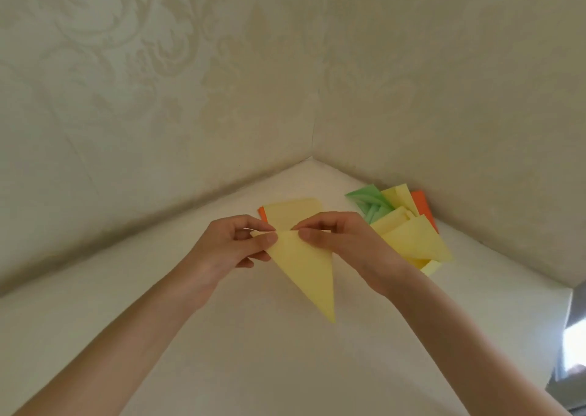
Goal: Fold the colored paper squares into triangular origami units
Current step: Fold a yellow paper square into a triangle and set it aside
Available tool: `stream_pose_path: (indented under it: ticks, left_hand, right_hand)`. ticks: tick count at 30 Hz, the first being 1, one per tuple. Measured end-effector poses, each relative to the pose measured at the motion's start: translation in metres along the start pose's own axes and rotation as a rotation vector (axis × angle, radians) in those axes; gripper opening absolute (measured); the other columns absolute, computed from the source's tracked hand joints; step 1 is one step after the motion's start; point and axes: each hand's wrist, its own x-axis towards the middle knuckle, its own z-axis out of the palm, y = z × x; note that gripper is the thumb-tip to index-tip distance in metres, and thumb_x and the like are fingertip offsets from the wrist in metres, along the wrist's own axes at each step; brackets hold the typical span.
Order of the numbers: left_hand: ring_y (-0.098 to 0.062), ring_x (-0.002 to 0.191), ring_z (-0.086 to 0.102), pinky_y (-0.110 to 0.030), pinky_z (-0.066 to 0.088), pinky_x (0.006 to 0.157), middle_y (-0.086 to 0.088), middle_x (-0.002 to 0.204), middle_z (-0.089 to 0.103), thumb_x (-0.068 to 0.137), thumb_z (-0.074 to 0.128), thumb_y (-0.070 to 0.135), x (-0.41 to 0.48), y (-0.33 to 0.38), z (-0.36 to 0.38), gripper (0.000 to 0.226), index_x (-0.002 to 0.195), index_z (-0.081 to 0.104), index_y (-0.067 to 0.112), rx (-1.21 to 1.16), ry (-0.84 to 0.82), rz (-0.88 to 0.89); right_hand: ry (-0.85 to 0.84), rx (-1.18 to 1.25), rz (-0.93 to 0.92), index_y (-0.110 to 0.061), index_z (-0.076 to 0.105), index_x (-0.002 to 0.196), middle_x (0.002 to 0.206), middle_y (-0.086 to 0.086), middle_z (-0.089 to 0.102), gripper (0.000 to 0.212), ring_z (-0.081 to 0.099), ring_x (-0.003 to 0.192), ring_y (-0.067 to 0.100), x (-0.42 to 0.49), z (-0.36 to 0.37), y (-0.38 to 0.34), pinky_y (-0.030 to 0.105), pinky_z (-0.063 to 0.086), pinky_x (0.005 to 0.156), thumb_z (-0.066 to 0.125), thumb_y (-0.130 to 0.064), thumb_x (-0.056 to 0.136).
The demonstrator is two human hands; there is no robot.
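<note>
Both hands, left hand (233, 246) and right hand (341, 238), pinch the yellow paper triangle (306, 271) along its top edge; I judge it light, limp, easily creased; fingers belong near that edge.

A yellow paper sheet folded into a long triangle (309, 273) hangs point-down above the white table (222, 368), its top edge pinched by the left hand (228, 247) and the right hand (342, 241). Behind it, toward the back corner, a flat yellow paper square (291, 212) lies on an orange paper square (261, 214). By the right edge lies a heap of folded yellow, green and orange papers (412, 241).
</note>
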Motion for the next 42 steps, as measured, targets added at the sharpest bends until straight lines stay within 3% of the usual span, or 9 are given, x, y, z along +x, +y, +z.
stream_pose_path:
  ticks: [6, 11, 17, 22, 26, 30, 33, 37, 42]
  left_hand:
    - [-0.009, 0.065, 0.069, -0.016, 0.052, 0.055, -0.003, 0.079, 0.07, 0.088, 0.063, 0.008, 0.034, -0.002, 0.007, 0.003, 0.089, 0.062, 0.011, -0.205, 0.18, 0.051]
    - [-0.011, 0.092, 0.064, -0.024, 0.046, 0.073, 0.006, 0.096, 0.065, 0.089, 0.063, 0.016, 0.065, -0.018, 0.006, 0.009, 0.089, 0.059, 0.023, 0.155, 0.28, 0.232]
    - [-0.015, 0.112, 0.049, -0.023, 0.035, 0.092, 0.003, 0.122, 0.055, 0.09, 0.062, 0.022, 0.087, -0.031, 0.022, 0.02, 0.109, 0.062, 0.018, 0.75, 0.057, 0.469]
    - [-0.013, 0.113, 0.047, -0.022, 0.034, 0.094, 0.009, 0.12, 0.055, 0.093, 0.056, 0.03, 0.093, -0.039, 0.025, 0.024, 0.114, 0.06, 0.021, 0.867, -0.053, 0.455]
    - [-0.012, 0.11, 0.05, -0.024, 0.035, 0.095, 0.01, 0.117, 0.056, 0.091, 0.054, 0.038, 0.093, -0.046, 0.019, 0.027, 0.109, 0.061, 0.02, 0.878, -0.093, 0.451]
    - [-0.011, 0.107, 0.05, -0.022, 0.035, 0.091, 0.013, 0.115, 0.056, 0.079, 0.04, 0.052, 0.09, -0.046, 0.012, 0.046, 0.107, 0.061, 0.022, 0.892, -0.106, 0.428]
    - [-0.012, 0.106, 0.05, -0.017, 0.032, 0.086, 0.011, 0.114, 0.055, 0.078, 0.04, 0.056, 0.086, -0.047, 0.007, 0.05, 0.106, 0.062, 0.021, 0.893, -0.1, 0.416]
    - [-0.017, 0.109, 0.051, -0.021, 0.032, 0.091, 0.004, 0.118, 0.055, 0.09, 0.061, 0.021, 0.072, -0.038, 0.016, 0.016, 0.105, 0.064, 0.015, 0.84, -0.013, 0.484]
    - [-0.01, 0.114, 0.048, -0.017, 0.032, 0.09, 0.014, 0.119, 0.049, 0.089, 0.061, 0.028, 0.051, -0.036, 0.033, 0.021, 0.108, 0.064, 0.019, 0.867, -0.136, 0.53]
  right_hand:
    - [0.044, -0.051, 0.165, -0.013, 0.065, 0.095, 0.088, 0.003, 0.073, 0.011, 0.061, 0.075, 0.008, 0.015, -0.024, -0.003, 0.021, 0.046, 0.067, 0.068, -0.015, 0.085]
    - [0.391, -0.201, 0.057, -0.01, 0.063, 0.079, 0.082, 0.007, 0.07, 0.008, 0.06, 0.063, 0.009, 0.076, -0.06, -0.013, 0.02, 0.045, 0.058, 0.064, -0.008, 0.087]
    - [0.499, -0.495, 0.19, 0.001, 0.069, 0.089, 0.095, 0.02, 0.07, 0.014, 0.065, 0.081, 0.028, 0.166, -0.093, 0.016, 0.039, 0.051, 0.074, 0.066, -0.012, 0.084]
    - [0.449, -0.911, 0.213, -0.004, 0.063, 0.101, 0.107, 0.015, 0.066, 0.022, 0.06, 0.097, 0.031, 0.188, -0.097, 0.024, 0.029, 0.039, 0.068, 0.061, -0.02, 0.087]
    - [0.412, -1.184, 0.158, -0.003, 0.052, 0.12, 0.125, 0.017, 0.056, 0.034, 0.053, 0.115, 0.032, 0.19, -0.091, 0.024, 0.034, 0.043, 0.085, 0.055, -0.025, 0.094]
    - [0.439, -1.403, 0.017, -0.003, 0.045, 0.12, 0.12, 0.017, 0.057, 0.026, 0.057, 0.11, 0.034, 0.185, -0.084, 0.014, 0.036, 0.045, 0.082, 0.049, -0.011, 0.095]
    - [0.495, -1.343, -0.184, -0.002, 0.049, 0.116, 0.11, 0.018, 0.059, 0.027, 0.058, 0.098, 0.037, 0.172, -0.089, -0.001, 0.038, 0.044, 0.073, 0.044, 0.002, 0.09]
    - [0.393, -0.989, -0.54, -0.002, 0.062, 0.101, 0.096, 0.012, 0.064, 0.017, 0.06, 0.085, 0.027, 0.119, -0.099, -0.015, 0.037, 0.048, 0.077, 0.049, -0.001, 0.09]
    - [-0.052, -0.594, -0.202, -0.017, 0.069, 0.089, 0.088, 0.0, 0.069, 0.024, 0.063, 0.085, 0.011, 0.014, -0.123, -0.009, 0.019, 0.047, 0.076, 0.056, 0.002, 0.086]
